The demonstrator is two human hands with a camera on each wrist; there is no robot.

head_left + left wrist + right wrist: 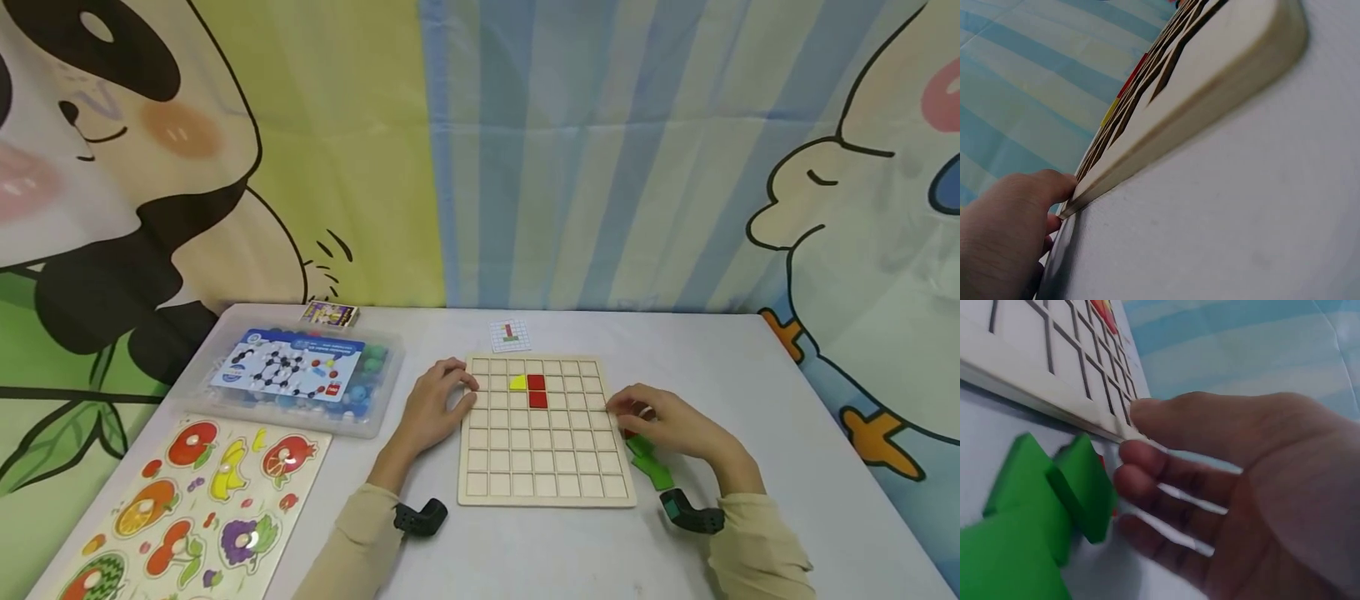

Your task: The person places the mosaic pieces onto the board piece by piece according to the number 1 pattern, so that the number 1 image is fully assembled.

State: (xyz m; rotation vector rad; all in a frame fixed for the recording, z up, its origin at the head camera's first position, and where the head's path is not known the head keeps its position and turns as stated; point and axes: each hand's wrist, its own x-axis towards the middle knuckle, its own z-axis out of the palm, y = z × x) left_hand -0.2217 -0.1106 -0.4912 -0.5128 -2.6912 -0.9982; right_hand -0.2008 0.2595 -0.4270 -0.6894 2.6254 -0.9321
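Observation:
A square wooden grid board (547,502) lies flat on the table, with one yellow piece (518,382) and two red pieces (537,400) in its upper cells. My left hand (435,406) touches the board's left edge near the far corner, its thumb on the rim in the left wrist view. At the right edge, my right hand (678,422) rests its thumb (1175,422) against the rim, the other fingers loosely bent and holding nothing. Green pieces (651,462) lie in a loose pile beside that hand, with a bit of red partly hidden behind them.
A small pattern card (511,336) lies beyond the board. To the left are a clear plastic case (382,421) of coloured balls, a small box (330,314) behind it, and a fruit puzzle board (202,508). A printed curtain (525,167) hangs behind the table.

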